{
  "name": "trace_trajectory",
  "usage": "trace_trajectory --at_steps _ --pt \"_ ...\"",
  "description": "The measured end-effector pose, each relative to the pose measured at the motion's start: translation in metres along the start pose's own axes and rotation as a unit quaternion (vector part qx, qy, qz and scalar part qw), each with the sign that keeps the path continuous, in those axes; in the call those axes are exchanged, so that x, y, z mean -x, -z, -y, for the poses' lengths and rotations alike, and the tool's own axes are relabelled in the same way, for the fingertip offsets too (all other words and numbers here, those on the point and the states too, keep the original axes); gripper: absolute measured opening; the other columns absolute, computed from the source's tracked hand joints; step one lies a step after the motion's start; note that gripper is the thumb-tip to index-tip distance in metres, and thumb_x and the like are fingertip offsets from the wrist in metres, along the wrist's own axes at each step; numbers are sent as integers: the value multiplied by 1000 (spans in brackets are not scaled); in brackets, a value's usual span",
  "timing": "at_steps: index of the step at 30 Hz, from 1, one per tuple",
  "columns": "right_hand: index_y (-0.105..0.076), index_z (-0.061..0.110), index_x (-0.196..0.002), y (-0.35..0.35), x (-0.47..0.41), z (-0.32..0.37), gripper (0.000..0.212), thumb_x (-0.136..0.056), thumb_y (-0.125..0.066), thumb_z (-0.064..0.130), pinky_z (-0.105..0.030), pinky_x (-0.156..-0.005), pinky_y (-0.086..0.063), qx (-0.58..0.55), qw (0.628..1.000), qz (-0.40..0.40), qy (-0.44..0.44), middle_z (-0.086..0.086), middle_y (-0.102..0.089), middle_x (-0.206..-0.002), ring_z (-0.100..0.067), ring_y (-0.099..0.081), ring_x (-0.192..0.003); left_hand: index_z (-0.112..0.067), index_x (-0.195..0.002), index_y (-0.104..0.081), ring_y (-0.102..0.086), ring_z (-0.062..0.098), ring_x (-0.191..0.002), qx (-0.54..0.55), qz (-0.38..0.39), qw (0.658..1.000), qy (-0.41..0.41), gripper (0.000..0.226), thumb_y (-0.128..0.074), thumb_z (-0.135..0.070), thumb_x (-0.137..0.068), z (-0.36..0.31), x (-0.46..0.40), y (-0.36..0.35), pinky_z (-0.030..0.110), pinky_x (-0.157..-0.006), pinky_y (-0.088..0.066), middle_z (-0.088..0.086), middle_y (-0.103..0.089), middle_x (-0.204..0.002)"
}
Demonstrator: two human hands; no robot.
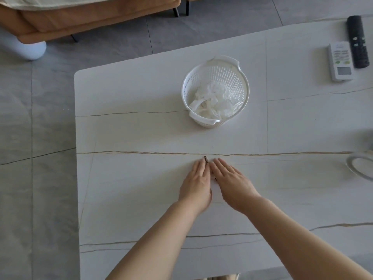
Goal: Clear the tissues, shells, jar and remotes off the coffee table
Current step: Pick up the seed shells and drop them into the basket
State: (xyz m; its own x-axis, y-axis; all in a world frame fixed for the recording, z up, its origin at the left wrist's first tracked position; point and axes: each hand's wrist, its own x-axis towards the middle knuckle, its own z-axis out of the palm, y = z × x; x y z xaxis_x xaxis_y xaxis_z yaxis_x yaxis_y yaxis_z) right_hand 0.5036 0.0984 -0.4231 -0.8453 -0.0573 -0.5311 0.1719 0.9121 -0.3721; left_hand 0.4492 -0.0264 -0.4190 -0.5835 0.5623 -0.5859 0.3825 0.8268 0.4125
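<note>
Head view: tissues already lie in the basket; left hand and right hand, both flat and empty, corral shells (one visible) on the worktop; remotes remain.

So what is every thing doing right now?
Basket: upright on the table, holding crumpled tissues.
Black remote: lying flat.
White remote: lying flat, beside the black one.
Shell: on the table, at the fingertips.
Left hand: flat, fingers together.
Right hand: flat, angled towards the left.
</note>
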Motion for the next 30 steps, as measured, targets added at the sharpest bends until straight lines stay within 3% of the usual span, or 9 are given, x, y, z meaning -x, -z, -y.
trace_trajectory --at_steps 2,4,6,9,11,16,20,27,30 --pt "-6 18 -151 -1 11 -2 70 -90 -35 1 -20 -116 -6 -61 997 -28 -33 3 -13 -160 -11 -7 -148 -11 -153 -8 -5 19 -150 14 -1 1000 10 70 -43 -7 -93 0 4 1 28 -120 -16 6 -5 -163" --pt "-13 18 -150 -2 21 -6 67 -89 -41 7 -23 -112 -26 -80 991 -65 -90 2 -28 -154 -15 -24 -142 -13 -153 -11 -18 25 -145 12 -23 999 39 72 -47 -8 -91 0 5 4 32 -114 -29 8 -17 -159" --pt "-15 18 -148 -3 27 -9 62 -93 -45 20 -28 -95 -42 -68 985 -65 -142 0 -36 -144 -20 -42 -127 -15 -152 -10 -32 27 -134 -11 -41 997 72 75 -51 -10 -89 0 3 6 34 -103 -39 9 -27 -150" --pt "-18 19 -144 -6 25 -8 64 -91 -53 27 -30 -64 -45 -99 975 -12 -201 -3 -36 -131 -28 -59 -99 -16 -152 -5 -38 26 -126 -23 -39 994 98 83 -57 -13 -88 -1 -5 8 33 -95 -44 10 -30 -139" --pt "-25 16 -139 -7 17 -5 57 -90 -54 21 -32 -59 -45 -128 965 -24 -226 -6 -37 -127 -32 -60 -92 -14 -152 -6 -42 26 -125 -18 -35 994 105 83 -59 -11 -88 -4 -12 9 34 -95 -45 11 -29 -138" --pt "-37 11 -129 3 -9 7 39 -92 -51 11 -39 -70 -51 -161 957 -55 -233 -10 -42 -127 -34 -61 -97 -11 -141 -27 -62 31 -100 -4 -50 992 116 64 -54 4 -85 -16 -25 8 32 -73 -44 13 -36 -129" --pt "-40 8 -128 19 -33 12 40 -89 -47 0 -43 -81 -53 -173 964 -66 -189 -11 -44 -127 -32 -59 -103 -10 -131 -37 -61 35 -99 54 -68 992 94 41 -49 -7 -92 -26 -37 7 37 -76 -46 13 -40 -128" --pt "-48 11 -127 37 -51 -14 45 -83 -45 -1 -40 -83 -49 -102 983 -97 -115 -11 -43 -129 -34 -54 -107 -10 -129 -36 -62 33 -96 77 -89 989 86 60 -70 -15 -81 -18 -58 22 31 -73 -42 11 -34 -128" --pt "-50 17 -125 29 -49 -22 49 -81 -43 -4 -34 -90 -42 -60 990 -96 -79 -6 -44 -129 -28 -47 -114 -10 -127 -39 -60 30 -99 50 -87 994 52 53 -67 -13 -83 -14 -58 22 27 -72 -37 10 -34 -129"
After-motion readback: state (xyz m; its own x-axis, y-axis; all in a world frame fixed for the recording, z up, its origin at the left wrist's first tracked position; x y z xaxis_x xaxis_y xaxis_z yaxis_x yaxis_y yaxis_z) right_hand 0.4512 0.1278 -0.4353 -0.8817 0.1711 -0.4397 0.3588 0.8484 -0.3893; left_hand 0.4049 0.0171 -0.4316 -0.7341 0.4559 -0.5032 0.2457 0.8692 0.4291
